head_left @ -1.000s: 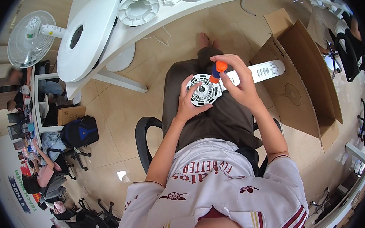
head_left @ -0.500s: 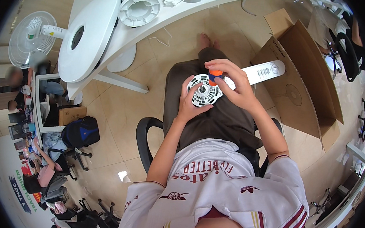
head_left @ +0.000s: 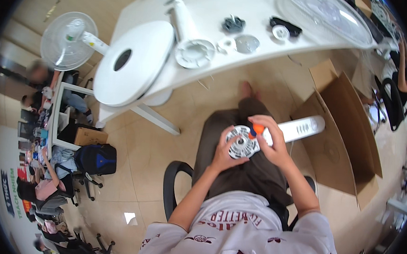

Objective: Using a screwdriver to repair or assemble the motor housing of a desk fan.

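Note:
On my lap rests a fan's motor housing (head_left: 245,150), a round white part with slots and a dark centre. My left hand (head_left: 222,153) grips its left rim, fingers curled round the edge. My right hand (head_left: 275,146) holds a stubby orange and blue screwdriver (head_left: 256,129) upright over the housing's right side. Its tip is hidden, so I cannot tell whether it touches a screw. A long white fan neck with buttons (head_left: 302,129) reaches right from the housing, partly behind my right hand.
On the white table (head_left: 245,66) stand a round white fan base (head_left: 145,83), a white stand tube (head_left: 184,24), small parts and a fan grille (head_left: 329,15). An open cardboard box (head_left: 327,145) is at my right. A backpack (head_left: 95,158) and people are to the left.
The view has tilted up, showing more of the table, and my hands sit lower in it. The screwdriver stays in my right hand and the housing in my left.

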Available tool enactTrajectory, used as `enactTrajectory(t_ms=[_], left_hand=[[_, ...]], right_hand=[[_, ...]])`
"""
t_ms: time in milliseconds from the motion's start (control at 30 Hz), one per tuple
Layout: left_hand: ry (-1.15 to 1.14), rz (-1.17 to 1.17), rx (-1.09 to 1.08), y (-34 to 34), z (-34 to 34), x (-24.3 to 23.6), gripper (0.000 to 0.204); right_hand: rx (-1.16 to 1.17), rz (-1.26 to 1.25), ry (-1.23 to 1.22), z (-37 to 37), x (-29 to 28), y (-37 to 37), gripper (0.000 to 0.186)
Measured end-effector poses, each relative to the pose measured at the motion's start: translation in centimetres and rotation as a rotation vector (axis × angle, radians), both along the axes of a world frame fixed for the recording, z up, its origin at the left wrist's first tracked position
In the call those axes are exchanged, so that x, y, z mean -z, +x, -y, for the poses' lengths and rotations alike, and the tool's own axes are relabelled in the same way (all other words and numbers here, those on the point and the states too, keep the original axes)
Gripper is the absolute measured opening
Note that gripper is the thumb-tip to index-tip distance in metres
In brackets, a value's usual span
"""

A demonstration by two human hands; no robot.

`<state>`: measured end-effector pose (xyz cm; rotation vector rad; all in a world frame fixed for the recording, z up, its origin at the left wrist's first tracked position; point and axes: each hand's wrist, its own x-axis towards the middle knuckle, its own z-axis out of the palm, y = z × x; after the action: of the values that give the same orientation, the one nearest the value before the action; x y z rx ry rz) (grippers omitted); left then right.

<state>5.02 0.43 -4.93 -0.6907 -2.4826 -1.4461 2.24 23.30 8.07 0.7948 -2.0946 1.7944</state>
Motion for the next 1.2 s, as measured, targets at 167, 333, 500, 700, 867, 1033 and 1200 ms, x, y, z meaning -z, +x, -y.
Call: enactTrajectory(t_ms=[167, 333, 500, 700, 867, 1033, 1200], left_hand=[[0.028, 0.029, -0.009, 0.7, -0.1, -0.1, 0.087], [0.017, 0.011, -0.012, 0.2, 0.0, -0.5, 0.087], [-0.022, 0.028, -0.004, -0.3, 0.2, -1.4, 0.120], [-0.334, 0.171, 0.082, -1.6, 0.4, -6.3, 0.132], [-0.433, 0.082, 0.088, -2.1, 0.0, -5.7, 0.129], [-0.407, 0.150, 0.074, -2.1, -0.5, -5.6, 0.124], [-0.408, 0.151, 0.066, -2.3, -0.8, -5.3, 0.123]], right_hand=[[0.143, -0.043, 0.066, 0.3, 0.1, 0.6, 0.043], [0.116, -0.025, 0.039, 0.4, -0.1, 0.0, 0.046], [0.036, 0.017, -0.067, 0.5, 0.0, -0.5, 0.049], [0.134, -0.025, 0.140, -0.4, 0.0, 0.0, 0.052], [0.103, -0.027, 0.083, -0.1, -0.4, -0.2, 0.046], [0.080, 0.044, -0.027, 0.1, -0.3, -0.2, 0.040], [0.180, -0.026, 0.083, -0.3, 0.2, 0.1, 0.037]])
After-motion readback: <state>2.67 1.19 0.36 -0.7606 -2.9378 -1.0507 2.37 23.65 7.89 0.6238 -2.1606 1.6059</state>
